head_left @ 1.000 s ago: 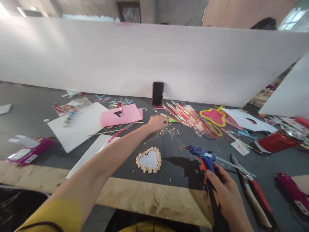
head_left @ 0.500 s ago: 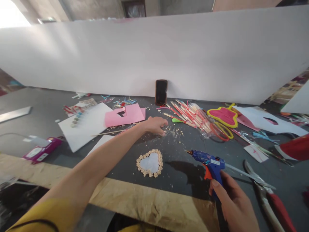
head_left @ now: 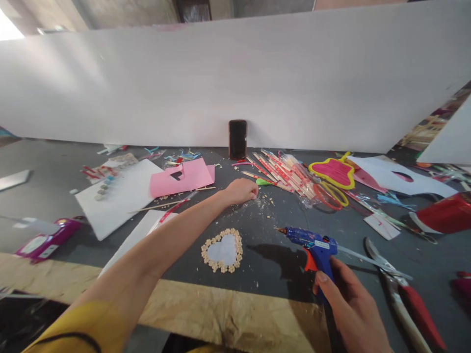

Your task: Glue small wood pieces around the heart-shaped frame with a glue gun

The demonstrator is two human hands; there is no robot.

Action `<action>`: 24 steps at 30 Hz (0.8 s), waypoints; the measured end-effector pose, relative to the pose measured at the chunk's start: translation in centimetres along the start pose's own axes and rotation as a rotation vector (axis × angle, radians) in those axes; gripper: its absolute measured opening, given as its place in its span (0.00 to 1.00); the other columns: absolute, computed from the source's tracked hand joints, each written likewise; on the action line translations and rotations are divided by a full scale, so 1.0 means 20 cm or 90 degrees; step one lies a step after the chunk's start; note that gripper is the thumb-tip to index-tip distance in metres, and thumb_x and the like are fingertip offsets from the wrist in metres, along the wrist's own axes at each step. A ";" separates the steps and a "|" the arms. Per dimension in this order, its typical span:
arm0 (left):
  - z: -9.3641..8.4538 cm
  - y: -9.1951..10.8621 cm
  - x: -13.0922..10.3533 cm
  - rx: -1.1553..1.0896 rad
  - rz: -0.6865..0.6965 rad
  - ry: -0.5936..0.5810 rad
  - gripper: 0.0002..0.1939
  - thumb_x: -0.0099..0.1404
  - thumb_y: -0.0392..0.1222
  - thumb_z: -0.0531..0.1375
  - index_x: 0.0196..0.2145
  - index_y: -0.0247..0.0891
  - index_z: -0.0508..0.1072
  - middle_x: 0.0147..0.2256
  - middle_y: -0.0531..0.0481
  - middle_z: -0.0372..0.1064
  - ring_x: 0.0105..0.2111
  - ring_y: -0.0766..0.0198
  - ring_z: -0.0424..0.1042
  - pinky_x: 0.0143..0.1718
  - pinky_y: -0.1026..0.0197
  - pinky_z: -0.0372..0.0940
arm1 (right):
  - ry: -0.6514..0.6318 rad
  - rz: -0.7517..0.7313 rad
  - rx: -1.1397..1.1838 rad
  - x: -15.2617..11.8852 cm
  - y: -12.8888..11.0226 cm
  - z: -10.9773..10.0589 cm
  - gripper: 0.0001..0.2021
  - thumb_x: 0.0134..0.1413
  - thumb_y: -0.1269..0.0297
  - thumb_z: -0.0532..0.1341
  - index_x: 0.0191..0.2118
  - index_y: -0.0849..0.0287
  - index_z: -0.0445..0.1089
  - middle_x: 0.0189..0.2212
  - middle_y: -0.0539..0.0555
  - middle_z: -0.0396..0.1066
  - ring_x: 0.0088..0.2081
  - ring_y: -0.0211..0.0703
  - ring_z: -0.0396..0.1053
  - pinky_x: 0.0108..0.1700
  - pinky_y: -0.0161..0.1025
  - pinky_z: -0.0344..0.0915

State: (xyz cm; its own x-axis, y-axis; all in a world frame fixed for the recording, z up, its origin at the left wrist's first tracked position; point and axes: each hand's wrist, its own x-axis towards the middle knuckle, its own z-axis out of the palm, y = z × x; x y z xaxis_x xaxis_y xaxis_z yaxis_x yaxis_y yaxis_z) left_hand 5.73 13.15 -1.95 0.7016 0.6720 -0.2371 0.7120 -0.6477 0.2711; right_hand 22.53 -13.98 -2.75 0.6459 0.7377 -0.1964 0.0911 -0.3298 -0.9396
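My right hand (head_left: 351,299) grips a blue hot glue gun (head_left: 312,245) by its handle. Its nozzle points left above the dark tabletop, and a clear glue stick (head_left: 371,262) sticks out of the back. My left hand (head_left: 243,191) is stretched across the table, its fingers drawn together low beside scattered small wooden bits (head_left: 270,201). What the fingers pinch, if anything, is hidden. Between the hands and closer to me lies a white heart (head_left: 222,250) edged with small wooden flower shapes.
A phone (head_left: 237,139) leans upright against the white board (head_left: 221,83). Red-patterned wrapped sticks (head_left: 285,171) and a yellow-edged pink shape (head_left: 333,172) lie back right. Pliers (head_left: 399,294) rest at right, a purple glue gun (head_left: 51,240) at left. Pink paper (head_left: 184,179) lies left of centre.
My left hand's fingers have gone from spread to closed, down by the wooden bits. The view has shifted slightly right. My right hand still holds the glue gun.
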 end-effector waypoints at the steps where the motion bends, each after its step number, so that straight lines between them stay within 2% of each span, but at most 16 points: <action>1: 0.00 0.01 0.00 -0.002 0.010 -0.002 0.16 0.69 0.45 0.57 0.51 0.36 0.68 0.50 0.43 0.67 0.46 0.57 0.70 0.46 0.50 0.69 | -0.013 0.030 0.009 0.00 0.00 0.00 0.32 0.30 0.45 0.67 0.42 0.62 0.71 0.21 0.51 0.73 0.24 0.41 0.70 0.26 0.33 0.69; 4: -0.01 0.03 -0.01 -0.011 0.046 -0.003 0.16 0.68 0.45 0.58 0.51 0.36 0.68 0.50 0.43 0.67 0.45 0.57 0.71 0.45 0.50 0.69 | -0.013 0.074 0.025 0.01 0.00 0.01 0.35 0.26 0.44 0.67 0.43 0.61 0.69 0.22 0.50 0.73 0.26 0.42 0.70 0.29 0.34 0.70; 9: -0.04 0.01 0.03 0.017 0.045 0.054 0.16 0.68 0.45 0.58 0.52 0.36 0.68 0.50 0.43 0.66 0.46 0.57 0.70 0.46 0.49 0.69 | -0.016 0.083 0.030 0.00 -0.02 0.01 0.35 0.25 0.44 0.67 0.43 0.61 0.69 0.23 0.50 0.73 0.27 0.42 0.70 0.29 0.35 0.70; 15: 0.02 0.02 0.12 0.057 0.040 0.077 0.16 0.69 0.45 0.57 0.51 0.37 0.68 0.51 0.43 0.66 0.46 0.57 0.70 0.46 0.49 0.69 | -0.030 0.077 0.025 0.01 -0.03 0.01 0.34 0.26 0.44 0.67 0.42 0.62 0.69 0.22 0.50 0.71 0.27 0.42 0.68 0.30 0.35 0.69; 19: 0.03 0.06 0.12 0.057 0.049 0.040 0.16 0.69 0.45 0.57 0.52 0.36 0.68 0.50 0.43 0.66 0.46 0.57 0.70 0.46 0.49 0.69 | -0.027 0.070 0.022 0.00 -0.03 0.01 0.34 0.27 0.44 0.67 0.42 0.61 0.69 0.21 0.49 0.71 0.27 0.42 0.68 0.29 0.35 0.69; 24: -0.02 0.10 0.06 0.045 0.104 -0.036 0.16 0.68 0.45 0.57 0.51 0.36 0.68 0.50 0.43 0.67 0.46 0.57 0.70 0.45 0.49 0.69 | -0.029 0.080 0.025 -0.01 -0.02 0.00 0.36 0.26 0.44 0.67 0.44 0.61 0.69 0.23 0.50 0.72 0.27 0.42 0.68 0.29 0.35 0.69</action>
State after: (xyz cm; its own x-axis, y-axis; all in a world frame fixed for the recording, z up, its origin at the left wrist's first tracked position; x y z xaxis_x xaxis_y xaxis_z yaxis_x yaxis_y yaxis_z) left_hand 8.00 12.84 -1.44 0.8073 0.5355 -0.2481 0.5870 -0.7719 0.2441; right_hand 22.32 -13.91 -2.33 0.6149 0.7182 -0.3257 -0.0188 -0.3995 -0.9165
